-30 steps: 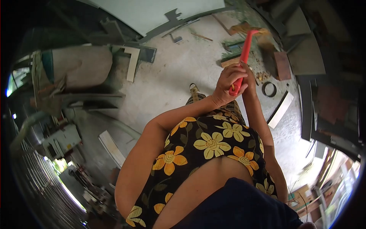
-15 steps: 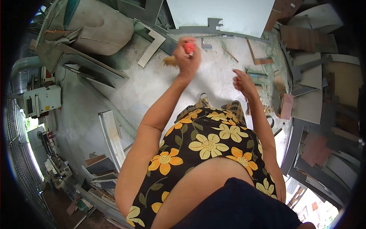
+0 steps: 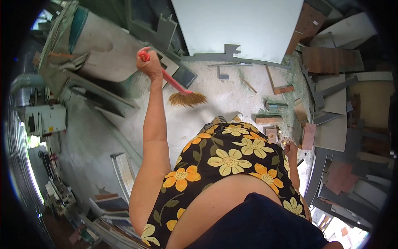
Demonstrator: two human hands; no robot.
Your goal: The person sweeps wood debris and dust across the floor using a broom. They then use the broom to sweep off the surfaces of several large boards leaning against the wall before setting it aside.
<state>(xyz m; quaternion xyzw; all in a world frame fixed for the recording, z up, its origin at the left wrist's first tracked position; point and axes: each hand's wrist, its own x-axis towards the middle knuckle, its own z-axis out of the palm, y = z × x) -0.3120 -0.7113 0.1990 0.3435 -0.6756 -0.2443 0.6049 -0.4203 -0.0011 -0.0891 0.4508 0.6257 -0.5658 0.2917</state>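
Observation:
My left hand (image 3: pixel 152 69) is wrapped round the red handle of a broom (image 3: pixel 176 84), out to the left in front of me. The broom slants down to the right, and its straw bristles fan out just above or on the pale floor; contact cannot be made out. My right hand (image 3: pixel 292 150) hangs low at my right side, partly behind my flowered clothing. Its fingers are curled in, with nothing visible in them. Close by it are small wood offcuts on the floor, among them a reddish block (image 3: pixel 309 136).
A large white board (image 3: pixel 238 27) stands ahead, with a notched grey strip (image 3: pixel 232 52) along its lower edge. Stacked panels (image 3: pixel 336 124) crowd the right side. A big pale sack (image 3: pixel 110 50) and leaning boards (image 3: pixel 99 89) occupy the left. A thin stick (image 3: pixel 248 84) lies on the floor.
My left hand has swung left with the broom, whose bristles now show to the hand's right. My right hand has dropped back toward my hip. The view has shifted slightly.

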